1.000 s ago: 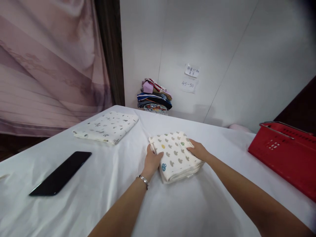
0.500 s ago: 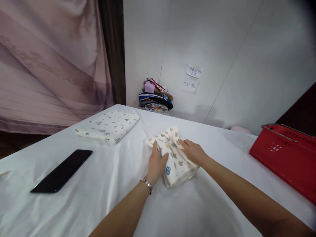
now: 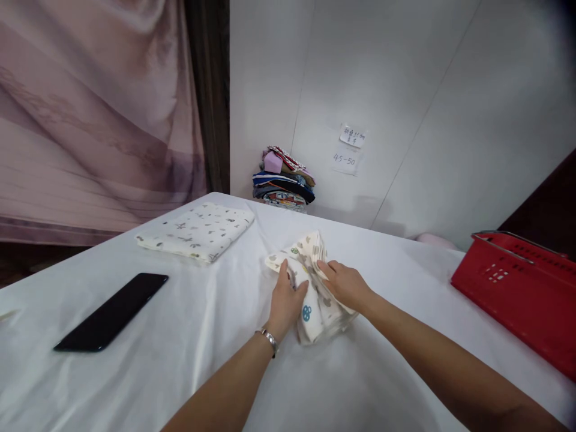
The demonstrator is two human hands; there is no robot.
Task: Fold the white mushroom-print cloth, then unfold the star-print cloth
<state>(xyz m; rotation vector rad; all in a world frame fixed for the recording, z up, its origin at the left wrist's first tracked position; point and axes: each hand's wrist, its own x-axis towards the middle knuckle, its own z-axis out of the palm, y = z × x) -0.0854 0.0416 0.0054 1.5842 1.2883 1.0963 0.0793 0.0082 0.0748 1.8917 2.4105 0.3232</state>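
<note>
A white cloth [image 3: 312, 321] printed with grey, green and blue shapes lies folded in layers on the table, bunched up across its middle. My left hand [image 3: 286, 303], with a metal band at the wrist, grips its left edge, index finger and thumb showing on top. On the opposite side my right hand [image 3: 345, 284] pinches the upper layers and bends them toward the left; its fingertips are partly hidden in the folds. Farther left rests a second folded white cloth [image 3: 198, 231] with small grey prints, flat and untouched.
A white sheet covers the table [image 3: 234, 360]. At the left lies a black phone-like slab [image 3: 114, 312]. A red basket [image 3: 517, 288] with a metal handle stands at the right. Behind the far edge, a stack of folded clothes [image 3: 283, 180] sits against the wall, near paper notes [image 3: 346, 159].
My right hand has moved slightly left, pushing its side of the cloth toward my left hand, so the folds rise more steeply. The left hand stays almost in place.
</note>
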